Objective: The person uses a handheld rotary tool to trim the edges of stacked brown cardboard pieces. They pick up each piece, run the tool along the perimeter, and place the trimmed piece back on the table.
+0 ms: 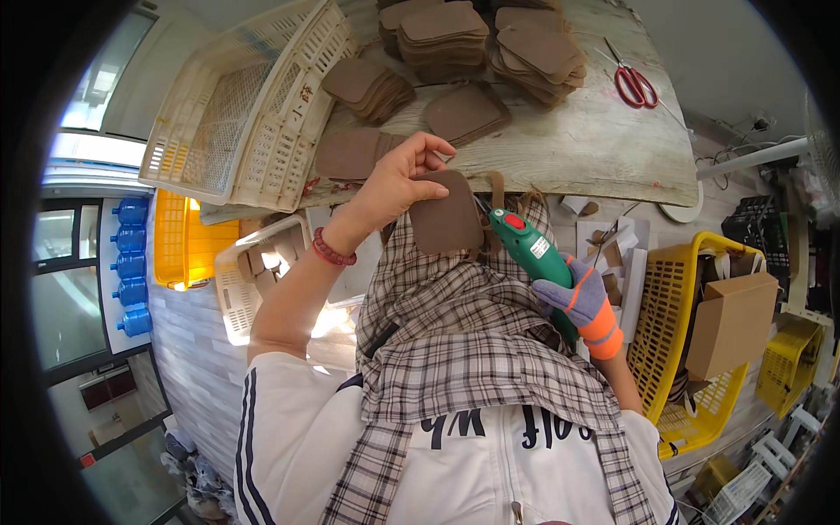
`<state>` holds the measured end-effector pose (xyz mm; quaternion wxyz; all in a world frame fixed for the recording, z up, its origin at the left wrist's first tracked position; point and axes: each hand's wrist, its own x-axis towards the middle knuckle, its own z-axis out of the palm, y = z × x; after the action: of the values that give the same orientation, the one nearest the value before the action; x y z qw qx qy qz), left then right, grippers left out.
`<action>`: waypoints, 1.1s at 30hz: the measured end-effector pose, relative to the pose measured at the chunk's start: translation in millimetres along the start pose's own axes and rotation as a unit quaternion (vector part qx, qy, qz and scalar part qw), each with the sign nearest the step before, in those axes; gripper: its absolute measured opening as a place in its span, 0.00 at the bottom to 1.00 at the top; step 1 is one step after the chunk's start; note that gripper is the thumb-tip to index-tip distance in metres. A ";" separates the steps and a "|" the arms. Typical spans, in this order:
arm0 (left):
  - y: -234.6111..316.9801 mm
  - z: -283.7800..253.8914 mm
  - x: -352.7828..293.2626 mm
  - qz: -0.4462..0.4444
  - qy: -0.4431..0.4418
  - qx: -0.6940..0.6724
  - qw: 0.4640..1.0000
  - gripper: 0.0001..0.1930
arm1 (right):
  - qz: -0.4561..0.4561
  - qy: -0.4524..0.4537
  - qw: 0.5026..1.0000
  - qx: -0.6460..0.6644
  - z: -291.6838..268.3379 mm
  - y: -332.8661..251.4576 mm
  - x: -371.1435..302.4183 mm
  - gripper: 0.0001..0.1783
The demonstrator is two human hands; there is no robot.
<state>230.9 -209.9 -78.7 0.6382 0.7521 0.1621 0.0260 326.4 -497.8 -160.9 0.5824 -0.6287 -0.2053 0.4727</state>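
Between thumb and fingers, my bare left hand (pixel 398 179) pinches a flat brown piece with rounded corners (pixel 446 219), held over my lap just off the table's near edge. My right hand (pixel 582 302), in a grey and orange glove, wraps round a green handheld power cutter (pixel 535 254) with a red button. The cutter's head is close to the piece's right edge; whether they touch I cannot tell. A narrow brown strip (pixel 497 188) hangs by the tool's head. A checked apron (pixel 446 306) covers my lap.
On the worn table (pixel 560 166) lie several stacks of brown pieces (pixel 442 44), red-handled scissors (pixel 634 87) and a tilted white plastic crate (pixel 284 122). Below stand a yellow crate (pixel 661 324) with a cardboard box (pixel 731 324) at right, and a white crate (pixel 236 297) and yellow crate (pixel 175 241) at left.
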 end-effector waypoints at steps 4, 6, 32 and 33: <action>1.6 7.0 -1.7 -0.031 -0.022 -0.026 0.999 0.28 | 0.009 -0.014 1.000 0.021 2.7 -11.5 -1.0 0.26; 1.6 10.8 -1.5 -0.039 -0.036 -0.022 0.998 0.28 | -0.004 -0.013 1.000 -0.014 1.5 -11.9 -0.1 0.25; -51.4 -97.1 -8.7 0.131 0.492 0.548 0.663 0.19 | -0.022 0.076 0.997 0.015 -16.6 11.7 9.7 0.20; -37.6 -81.9 -3.6 0.171 0.467 0.571 0.653 0.20 | -0.033 0.083 0.996 -0.005 -20.5 20.8 13.1 0.20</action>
<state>199.4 -128.0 -99.4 -0.0927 0.8714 0.2903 0.3844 343.6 -503.1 -187.4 0.6096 -0.6616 -0.1792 0.3982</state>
